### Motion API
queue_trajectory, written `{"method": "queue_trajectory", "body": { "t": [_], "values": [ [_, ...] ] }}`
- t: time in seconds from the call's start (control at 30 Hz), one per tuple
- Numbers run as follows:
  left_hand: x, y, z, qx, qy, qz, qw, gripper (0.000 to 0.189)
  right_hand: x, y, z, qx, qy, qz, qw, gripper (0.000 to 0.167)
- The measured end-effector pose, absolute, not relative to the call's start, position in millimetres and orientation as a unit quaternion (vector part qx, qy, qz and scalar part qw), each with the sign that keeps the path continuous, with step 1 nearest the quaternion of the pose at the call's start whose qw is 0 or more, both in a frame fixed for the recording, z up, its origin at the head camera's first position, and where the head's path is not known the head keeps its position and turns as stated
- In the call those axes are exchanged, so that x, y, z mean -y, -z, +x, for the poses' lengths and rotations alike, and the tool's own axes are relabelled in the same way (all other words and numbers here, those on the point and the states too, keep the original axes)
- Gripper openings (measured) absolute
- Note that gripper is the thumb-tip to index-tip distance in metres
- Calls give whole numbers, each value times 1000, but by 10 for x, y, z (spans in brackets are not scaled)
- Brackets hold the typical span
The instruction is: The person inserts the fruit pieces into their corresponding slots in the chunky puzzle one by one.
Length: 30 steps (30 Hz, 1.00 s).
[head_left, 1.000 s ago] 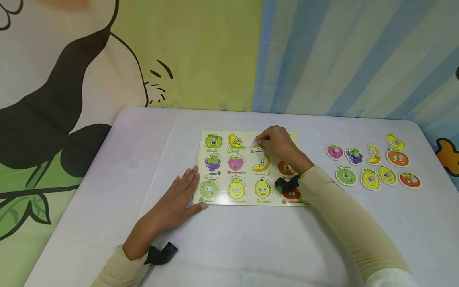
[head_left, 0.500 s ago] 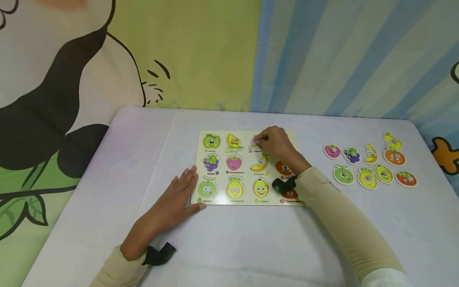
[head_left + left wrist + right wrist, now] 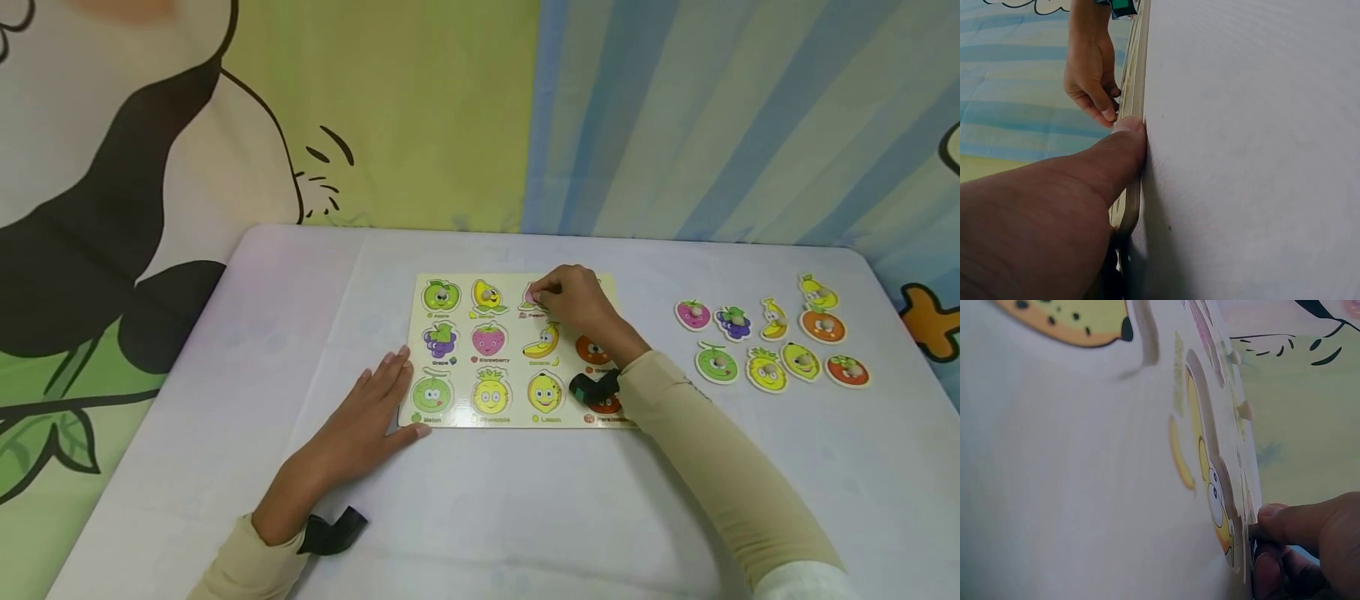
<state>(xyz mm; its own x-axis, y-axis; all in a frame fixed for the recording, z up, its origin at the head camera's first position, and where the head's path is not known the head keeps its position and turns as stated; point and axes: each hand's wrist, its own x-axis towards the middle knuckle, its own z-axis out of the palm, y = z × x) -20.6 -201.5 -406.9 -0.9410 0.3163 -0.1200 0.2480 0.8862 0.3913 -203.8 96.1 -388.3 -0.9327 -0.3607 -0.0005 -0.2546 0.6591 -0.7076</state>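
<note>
A cream fruit puzzle board (image 3: 459,354) lies on the white table with printed, labelled fruit recesses in rows. At the top row, over the recess labelled Peach, my right hand (image 3: 581,298) pinches the peach piece (image 3: 529,295) between thumb and fingers; most of the piece is hidden. The right wrist view shows the thumb (image 3: 1294,519) and fingertips closed on a small knob at the board's surface. Knobbed apple (image 3: 441,296) and mango (image 3: 487,295) pieces sit in their recesses. My left hand (image 3: 360,425) rests with straight fingers along the board's left edge, its thumb (image 3: 1124,147) at the near corner.
Several loose knobbed fruit pieces lie right of the board, including a strawberry (image 3: 692,315), grapes (image 3: 732,323), a banana (image 3: 774,320), a melon (image 3: 716,364), a pineapple (image 3: 767,371) and a lemon (image 3: 801,362). A pear (image 3: 819,292) touches an orange (image 3: 822,326).
The head view has shifted a little, so everything appears slightly further left. Both hands keep their places on the board, and the right still pinches the peach piece.
</note>
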Motion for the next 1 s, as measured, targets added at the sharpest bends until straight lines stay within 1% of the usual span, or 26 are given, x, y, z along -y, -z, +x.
{"method": "queue_trajectory", "body": {
  "t": [0.4, 0.53, 0.7, 0.83, 1.0],
  "values": [
    [2013, 4039, -197, -966, -196, 146, 89, 92, -996, 3863, -2030, -904, 386, -161, 88, 19],
    [2018, 4039, -192, -966, -196, 146, 90, 92, -1048, 3858, -2005, -897, 409, -149, 84, 20],
    [2029, 4055, -192, -966, -192, 145, 92, 92, -1171, 3875, -2010, -893, 428, -134, 47, 23],
    [2027, 4051, -201, -965, -195, 148, 93, 92, -1315, 3852, -2048, -896, 426, -124, 14, 22],
    [2024, 4057, -210, -964, -196, 151, 92, 92, -1489, 3794, -2115, -906, 412, -99, 1, 23]
  ]
}}
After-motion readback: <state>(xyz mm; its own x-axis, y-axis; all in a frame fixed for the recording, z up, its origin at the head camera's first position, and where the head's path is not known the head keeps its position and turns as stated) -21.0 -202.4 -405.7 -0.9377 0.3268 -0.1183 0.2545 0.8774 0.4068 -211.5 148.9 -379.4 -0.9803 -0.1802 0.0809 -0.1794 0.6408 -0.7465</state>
